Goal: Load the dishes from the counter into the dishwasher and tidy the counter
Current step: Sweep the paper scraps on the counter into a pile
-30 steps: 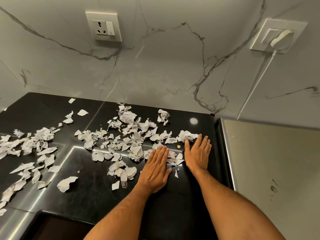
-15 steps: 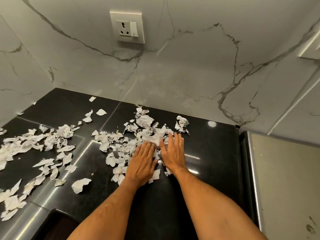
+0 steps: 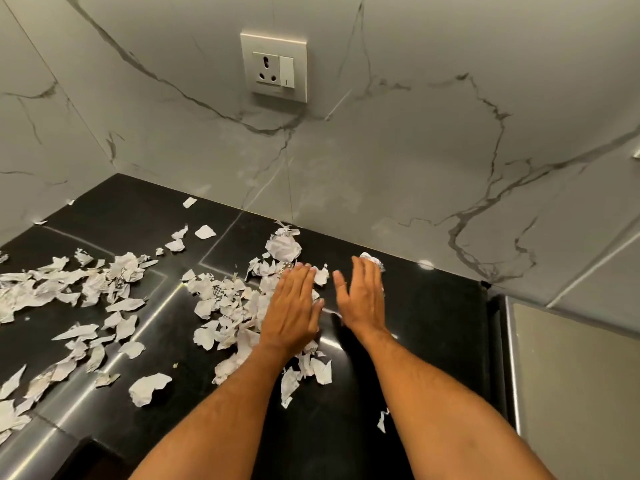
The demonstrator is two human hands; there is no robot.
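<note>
Nearest to us, at the bottom of the frame, our two bare forearms reach up and forward over the black counter [image 3: 433, 306]. A lone paper scrap [image 3: 381, 421] lies between them low in the frame, and a larger crumpled scrap [image 3: 149, 389] sits at lower left. Along the left edge a loose drift of torn paper scraps [image 3: 69, 289] spreads across the dark stone.

At the centre of the frame our left hand [image 3: 294, 306] lies flat, palm down, fingers straight and together, pressing on the middle heap of torn paper [image 3: 225, 306]; pieces show under and around its wrist and fingertips. Just to its right our right hand [image 3: 360, 296] stands tilted on its outer edge, fingers straight and close together, thumb apart, holding nothing; a narrow strip of bare counter separates the two hands. Behind its fingertips a small crumpled wad [image 3: 372, 259] peeks out, touching or nearly touching them; we cannot tell which.

Farther back, a bigger crumpled paper ball [image 3: 284, 247] rests near the wall, with a few stray bits toward the upper left corner of the counter. At the right edge stands a grey steel appliance top [image 3: 571, 375]. Beyond rises the veined marble wall [image 3: 381, 168], bearing a wall socket with switch [image 3: 273, 67] at upper centre.
</note>
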